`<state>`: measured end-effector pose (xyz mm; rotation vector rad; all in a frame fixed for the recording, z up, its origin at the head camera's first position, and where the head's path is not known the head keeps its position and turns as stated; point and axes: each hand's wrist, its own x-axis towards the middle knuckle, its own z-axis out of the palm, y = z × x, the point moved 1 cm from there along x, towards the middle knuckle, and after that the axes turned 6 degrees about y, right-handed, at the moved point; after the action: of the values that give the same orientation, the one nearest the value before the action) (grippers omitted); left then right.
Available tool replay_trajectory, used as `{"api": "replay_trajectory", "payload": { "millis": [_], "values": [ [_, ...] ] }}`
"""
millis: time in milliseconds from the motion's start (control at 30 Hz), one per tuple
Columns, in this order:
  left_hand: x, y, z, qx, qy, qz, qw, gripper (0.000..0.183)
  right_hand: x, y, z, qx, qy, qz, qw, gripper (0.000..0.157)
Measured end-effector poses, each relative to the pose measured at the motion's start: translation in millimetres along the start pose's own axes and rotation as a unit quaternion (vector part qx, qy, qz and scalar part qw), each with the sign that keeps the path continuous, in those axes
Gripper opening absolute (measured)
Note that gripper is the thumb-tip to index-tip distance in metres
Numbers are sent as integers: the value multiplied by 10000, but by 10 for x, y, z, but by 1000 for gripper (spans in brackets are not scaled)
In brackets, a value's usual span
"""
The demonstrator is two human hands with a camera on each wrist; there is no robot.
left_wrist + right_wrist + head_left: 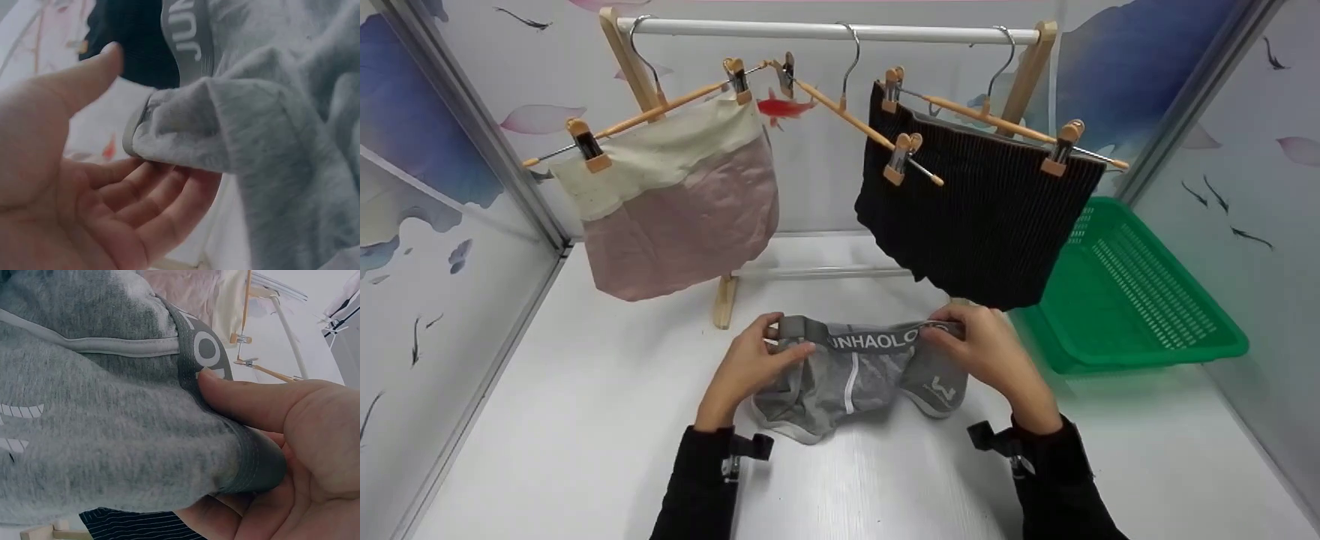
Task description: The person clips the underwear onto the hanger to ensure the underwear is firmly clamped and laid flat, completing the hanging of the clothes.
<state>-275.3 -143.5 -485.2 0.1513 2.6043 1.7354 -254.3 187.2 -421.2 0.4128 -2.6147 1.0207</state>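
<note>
Grey underpants with a dark lettered waistband and pale piping are held over the white tabletop. At their right end, my right hand pinches the waistband, thumb in front and fingers behind, as the right wrist view shows. My left hand is at the other end. In the left wrist view its fingers lie behind the folded grey cloth, touching it, while the thumb stands away from the cloth. Above the underpants hangs a bare clip hanger, its two clips holding nothing.
A rack with a white rail stands behind. Pink-and-cream shorts hang clipped at left, and a black ribbed garment at right. A green plastic basket sits on the right of the white table, between printed side panels.
</note>
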Motion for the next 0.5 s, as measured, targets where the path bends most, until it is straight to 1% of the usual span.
{"api": "replay_trajectory", "payload": {
  "millis": [67,200,267,333,500],
  "values": [
    [0,-8,115,377,40,114,9992,78,-2,-7,5,-40,-55,35,10000,12],
    [13,-28,283,962,143,443,9943,64,-4,-13,23,-40,-89,54,9999,13],
    [17,-39,329,1187,247,604,9908,58,-3,-15,28,-37,-89,56,9999,14],
    [17,-44,355,1363,354,710,9875,57,-2,-17,33,-39,-88,61,9999,14],
    [-4,-63,398,1514,430,865,9837,60,-2,-34,47,-51,-89,5,9999,13]
  ]
}}
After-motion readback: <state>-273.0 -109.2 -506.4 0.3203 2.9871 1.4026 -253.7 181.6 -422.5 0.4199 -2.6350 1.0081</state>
